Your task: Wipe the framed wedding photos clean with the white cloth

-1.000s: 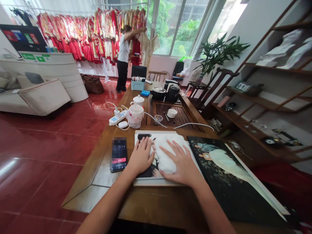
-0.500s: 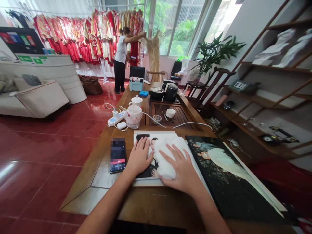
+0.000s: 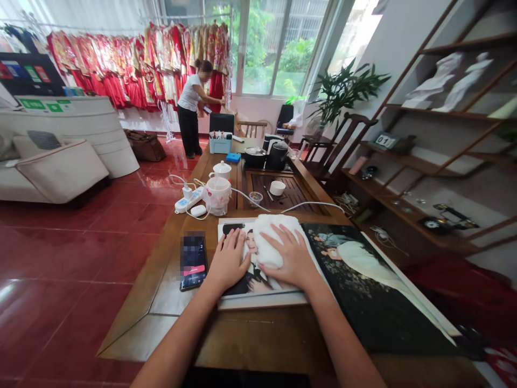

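Note:
My left hand [image 3: 226,260] lies flat, fingers stretched out, on the left part of a framed photo print [image 3: 258,284] that shows a person in dark clothing. My right hand [image 3: 287,256] is spread over a folded white cloth [image 3: 264,242], pressing it on the right part of the same print, with the thumb along the cloth's near edge. To the right lies a second, dark photo print [image 3: 388,307] with pale-dressed figures. A phone [image 3: 193,264] with a lit screen rests left of my left hand.
Beyond the prints on the wooden table [image 3: 133,334] stand a pinkish cup [image 3: 218,196], a lidded white mug [image 3: 222,170], a power strip [image 3: 188,200] and a tea tray [image 3: 299,199] with a white bowl [image 3: 277,188]. A cable crosses behind. Another person [image 3: 191,105] stands by a clothes rack.
My right hand and the white cloth have slid away from me, toward the print's far edge. My left hand stays put. The other person no longer holds up the pale dress.

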Available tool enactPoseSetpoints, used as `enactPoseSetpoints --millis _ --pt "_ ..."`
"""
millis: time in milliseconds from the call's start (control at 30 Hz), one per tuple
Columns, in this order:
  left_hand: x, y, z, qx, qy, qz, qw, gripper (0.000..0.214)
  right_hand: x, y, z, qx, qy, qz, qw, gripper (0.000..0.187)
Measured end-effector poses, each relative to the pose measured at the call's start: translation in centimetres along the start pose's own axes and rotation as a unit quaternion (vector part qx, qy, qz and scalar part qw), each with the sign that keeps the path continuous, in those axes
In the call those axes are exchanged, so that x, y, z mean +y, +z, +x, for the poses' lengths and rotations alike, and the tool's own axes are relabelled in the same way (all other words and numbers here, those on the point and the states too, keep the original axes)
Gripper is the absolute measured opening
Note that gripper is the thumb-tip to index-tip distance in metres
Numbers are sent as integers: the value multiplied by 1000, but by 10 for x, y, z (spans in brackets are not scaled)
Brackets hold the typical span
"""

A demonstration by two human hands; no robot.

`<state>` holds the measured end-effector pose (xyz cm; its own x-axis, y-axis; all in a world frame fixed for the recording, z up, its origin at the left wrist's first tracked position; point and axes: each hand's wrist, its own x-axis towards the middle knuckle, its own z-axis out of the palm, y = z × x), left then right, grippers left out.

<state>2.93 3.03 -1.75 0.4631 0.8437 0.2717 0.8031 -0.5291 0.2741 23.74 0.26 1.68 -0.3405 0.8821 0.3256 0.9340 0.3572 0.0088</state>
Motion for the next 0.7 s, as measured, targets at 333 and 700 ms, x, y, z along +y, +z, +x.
enactPoseSetpoints --millis 333,700 --pt "1 -2 1 4 -6 -7 1000 55 -16 -8 -51 26 4 -7 1000 75" --pt "1 -2 1 -5 -1 -5 1000 55 3 -2 -35 36 33 -11 999 68"
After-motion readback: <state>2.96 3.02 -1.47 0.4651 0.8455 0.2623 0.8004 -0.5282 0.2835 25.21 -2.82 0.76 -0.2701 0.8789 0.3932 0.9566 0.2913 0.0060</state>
